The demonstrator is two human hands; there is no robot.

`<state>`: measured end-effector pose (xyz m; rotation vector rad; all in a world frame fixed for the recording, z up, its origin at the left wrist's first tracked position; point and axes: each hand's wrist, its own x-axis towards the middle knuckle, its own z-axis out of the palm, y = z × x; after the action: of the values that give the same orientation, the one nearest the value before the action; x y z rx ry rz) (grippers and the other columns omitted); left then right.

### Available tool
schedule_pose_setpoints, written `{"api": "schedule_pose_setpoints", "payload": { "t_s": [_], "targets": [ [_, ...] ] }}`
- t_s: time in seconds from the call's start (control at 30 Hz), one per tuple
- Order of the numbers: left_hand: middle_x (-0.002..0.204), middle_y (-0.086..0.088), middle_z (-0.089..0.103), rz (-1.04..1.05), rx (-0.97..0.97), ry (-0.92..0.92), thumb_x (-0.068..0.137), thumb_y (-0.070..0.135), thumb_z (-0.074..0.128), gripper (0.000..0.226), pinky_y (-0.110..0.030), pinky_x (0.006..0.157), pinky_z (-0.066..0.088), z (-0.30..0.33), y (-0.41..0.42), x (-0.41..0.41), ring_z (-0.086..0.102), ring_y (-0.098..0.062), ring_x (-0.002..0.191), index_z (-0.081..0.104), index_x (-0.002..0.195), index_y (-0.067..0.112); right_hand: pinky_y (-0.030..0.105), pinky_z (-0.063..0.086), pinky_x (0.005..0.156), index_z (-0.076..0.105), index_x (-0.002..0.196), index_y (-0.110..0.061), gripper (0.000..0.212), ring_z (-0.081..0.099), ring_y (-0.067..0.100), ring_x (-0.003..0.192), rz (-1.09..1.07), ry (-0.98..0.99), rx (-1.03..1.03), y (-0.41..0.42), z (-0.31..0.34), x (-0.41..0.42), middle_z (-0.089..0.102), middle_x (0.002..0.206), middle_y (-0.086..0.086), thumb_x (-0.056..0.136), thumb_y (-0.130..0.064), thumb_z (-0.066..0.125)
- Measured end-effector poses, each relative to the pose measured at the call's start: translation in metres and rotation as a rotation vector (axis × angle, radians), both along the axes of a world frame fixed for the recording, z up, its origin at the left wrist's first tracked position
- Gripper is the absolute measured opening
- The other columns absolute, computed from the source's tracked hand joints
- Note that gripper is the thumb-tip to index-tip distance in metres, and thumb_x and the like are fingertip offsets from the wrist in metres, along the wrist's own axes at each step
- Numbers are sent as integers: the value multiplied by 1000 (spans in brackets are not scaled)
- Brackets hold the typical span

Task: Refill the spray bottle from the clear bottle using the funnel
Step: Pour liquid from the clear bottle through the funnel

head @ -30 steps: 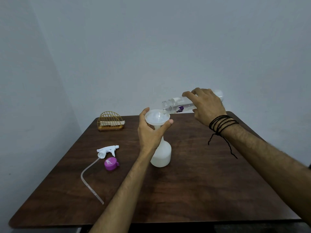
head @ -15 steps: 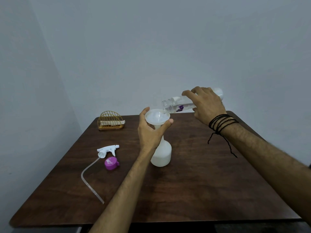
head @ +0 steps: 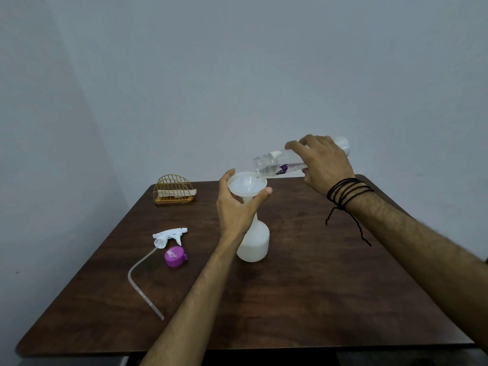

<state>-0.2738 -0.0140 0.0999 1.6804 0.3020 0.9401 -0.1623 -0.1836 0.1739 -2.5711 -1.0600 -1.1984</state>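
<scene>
At frame centre the left hand (head: 236,207) has its thumb and fingers curled around the funnel (head: 247,184), pinching just under its rim and steadying it in the neck of the white spray bottle (head: 254,243), which stands on the dark wooden table (head: 317,286). Right of centre, the right hand (head: 326,165) wraps its fingers over the clear bottle (head: 274,162), tipped nearly level with its open mouth at the funnel's right rim. The likely trouble is liquid arriving faster than the funnel drains, or the mouth drifting past the rim, spilling onto the table; a loosened left grip could let the funnel tilt out. Against the earlier frames, both hands and bottles sit almost unchanged, the clear bottle perhaps a touch steeper. At lower left the spray trigger head (head: 169,235) and a purple cap (head: 174,257) lie just beside each other, with a gold wire holder (head: 174,190) further up.
</scene>
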Motion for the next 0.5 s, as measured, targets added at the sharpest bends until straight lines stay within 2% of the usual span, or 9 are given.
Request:
{"api": "schedule_pose_setpoints", "payload": {
  "t_s": [0.37,0.5],
  "targets": [
    [145,3,48,2,2,9,65,43,92,95,-30,103,47,2,-1,-2,46,-14,129,43,145,24,41,46,85,59,119,-20,62,60,32,94,13,-10,12,1,5,-1,62,106,9,65,6,72],
    [145,2,48,4,0,10,64,42,92,96,-37,107,48,3,-1,-1,47,-17,131,44,145,23,41,46,87,59,119,-20,62,60,31,95,14,-15,6,1,5,0,62,106,9,65,7,72]
  ]
}}
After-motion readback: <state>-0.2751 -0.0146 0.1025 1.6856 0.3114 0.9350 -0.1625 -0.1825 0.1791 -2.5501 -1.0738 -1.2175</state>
